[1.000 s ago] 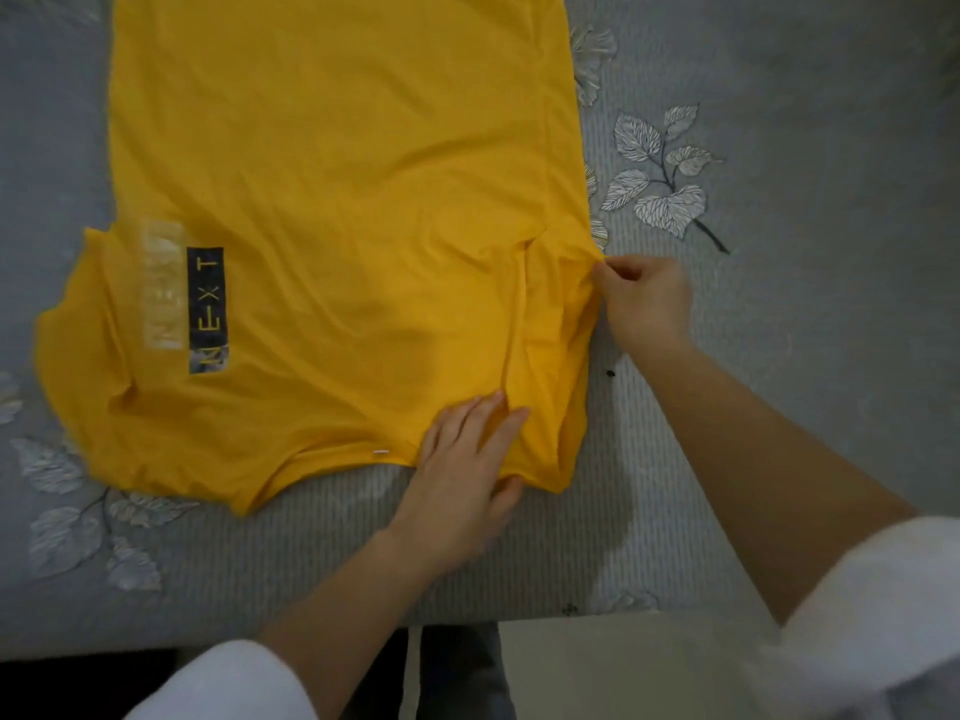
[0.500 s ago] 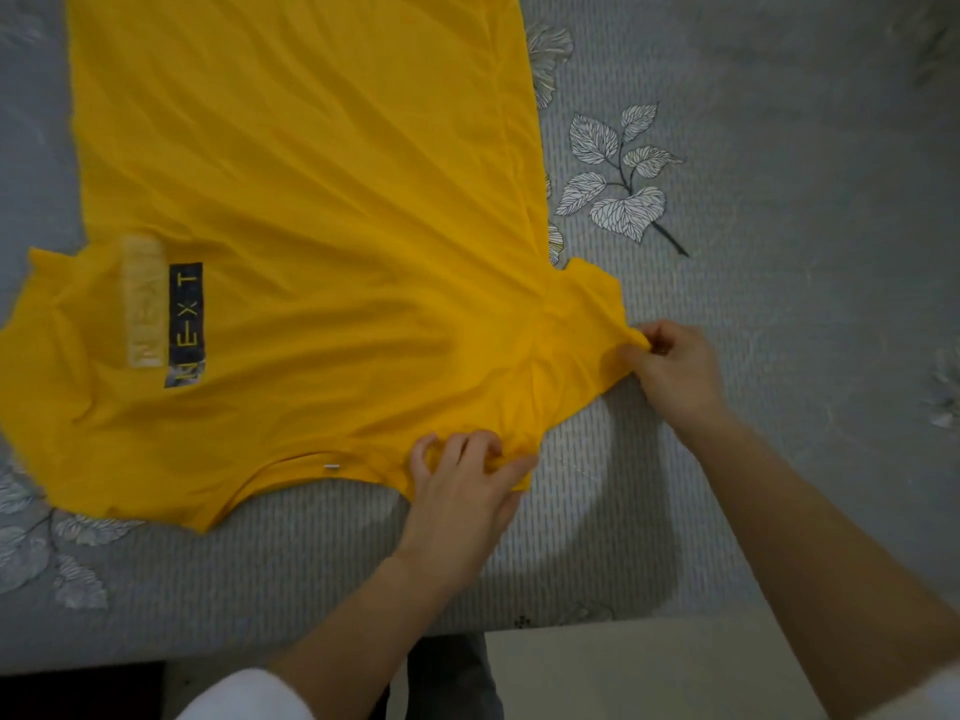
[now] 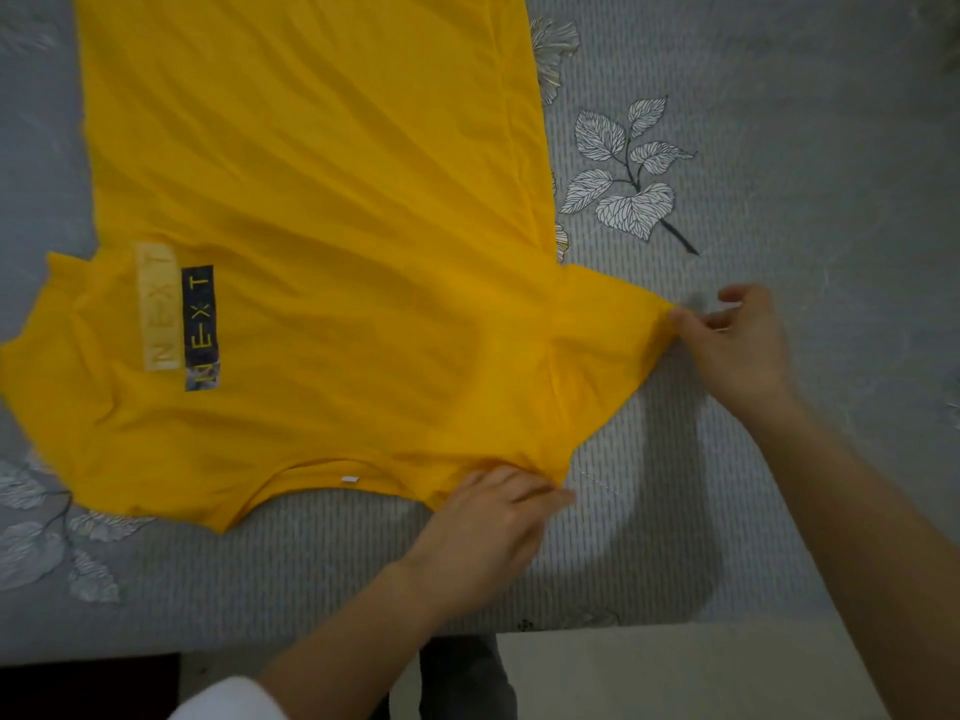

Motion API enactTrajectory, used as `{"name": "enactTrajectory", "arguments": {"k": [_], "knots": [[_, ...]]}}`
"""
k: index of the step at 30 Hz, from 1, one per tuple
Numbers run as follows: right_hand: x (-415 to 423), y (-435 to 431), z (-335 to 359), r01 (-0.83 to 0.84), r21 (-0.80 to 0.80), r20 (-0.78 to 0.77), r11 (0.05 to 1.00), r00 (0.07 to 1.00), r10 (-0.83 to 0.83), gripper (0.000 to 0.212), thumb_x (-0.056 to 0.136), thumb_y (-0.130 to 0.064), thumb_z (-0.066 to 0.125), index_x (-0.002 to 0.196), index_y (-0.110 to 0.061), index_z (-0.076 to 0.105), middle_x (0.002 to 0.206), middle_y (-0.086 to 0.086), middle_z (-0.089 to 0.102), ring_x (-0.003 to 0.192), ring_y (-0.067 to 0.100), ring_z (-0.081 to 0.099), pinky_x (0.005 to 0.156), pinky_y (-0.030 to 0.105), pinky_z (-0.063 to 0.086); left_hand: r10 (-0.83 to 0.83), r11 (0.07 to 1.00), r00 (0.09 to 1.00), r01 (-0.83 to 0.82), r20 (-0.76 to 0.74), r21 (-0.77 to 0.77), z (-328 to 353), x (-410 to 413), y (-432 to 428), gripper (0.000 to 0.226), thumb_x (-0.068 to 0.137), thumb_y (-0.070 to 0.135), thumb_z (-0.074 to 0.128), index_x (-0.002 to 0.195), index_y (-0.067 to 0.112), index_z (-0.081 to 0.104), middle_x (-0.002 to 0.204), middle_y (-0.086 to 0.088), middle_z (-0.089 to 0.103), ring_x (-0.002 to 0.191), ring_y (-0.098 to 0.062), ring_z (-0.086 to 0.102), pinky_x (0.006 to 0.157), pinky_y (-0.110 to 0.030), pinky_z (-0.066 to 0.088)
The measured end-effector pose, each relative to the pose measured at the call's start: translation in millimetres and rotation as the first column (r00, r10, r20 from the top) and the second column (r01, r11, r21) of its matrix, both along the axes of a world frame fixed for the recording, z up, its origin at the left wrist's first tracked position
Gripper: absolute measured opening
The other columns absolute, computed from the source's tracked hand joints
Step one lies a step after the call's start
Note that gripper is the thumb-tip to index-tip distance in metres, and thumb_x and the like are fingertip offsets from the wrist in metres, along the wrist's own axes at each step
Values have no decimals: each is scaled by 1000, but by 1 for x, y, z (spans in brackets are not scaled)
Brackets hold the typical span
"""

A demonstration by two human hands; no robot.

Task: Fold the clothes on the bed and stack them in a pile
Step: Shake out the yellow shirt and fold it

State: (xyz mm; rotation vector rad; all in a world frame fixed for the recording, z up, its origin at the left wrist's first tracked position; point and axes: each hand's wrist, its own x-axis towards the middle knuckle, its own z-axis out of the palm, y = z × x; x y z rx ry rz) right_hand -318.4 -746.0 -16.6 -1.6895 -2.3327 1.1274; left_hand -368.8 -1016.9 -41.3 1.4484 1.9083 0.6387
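Grey quilted bed cover with white leaf prints, pale floor below its edge, dim light.

A white fabric sleeve covers the left upper arm, ending above a bare left forearm. The right forearm is bare too. The left hand and right hand are ungloved. Dark grey trousers show below.

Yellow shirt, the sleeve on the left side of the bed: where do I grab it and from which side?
Pinch the yellow shirt's left sleeve at its outer tip, coming in from the left over the bedspread. It lies roughly flat with the free hem pointing outward, much as the right hand pinches the opposite sleeve tip.
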Motion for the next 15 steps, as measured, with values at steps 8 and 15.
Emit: {"name": "enactTrajectory", "arguments": {"k": [8, 15], "knots": [[-16, -130, -3, -448, 178, -113, 876, 875, 471, 23, 82, -9, 66, 102, -2, 58, 95, 8, 52, 86, 27, 54, 70, 31, 38, 673, 736, 739, -674, 37, 58, 11, -39, -35, 31, 84, 12, 54, 112, 15, 68, 117, -4, 60, 111, -19, 51, 93, -33, 43], [-44, -225, -8, -915, 99, 248, 392, 404, 881, 40, 66, -43, 74, 89, -15, 59, 90, 5, 57, 85, 27, 58, 65, 37, 44, 549, 715, 739, -657, -391, -239, 6, -96, -148, 59, 62, 52, 57, 114, 25, 55, 112, -2, 47, 110, -23, 41, 91, -47, 31]]}}
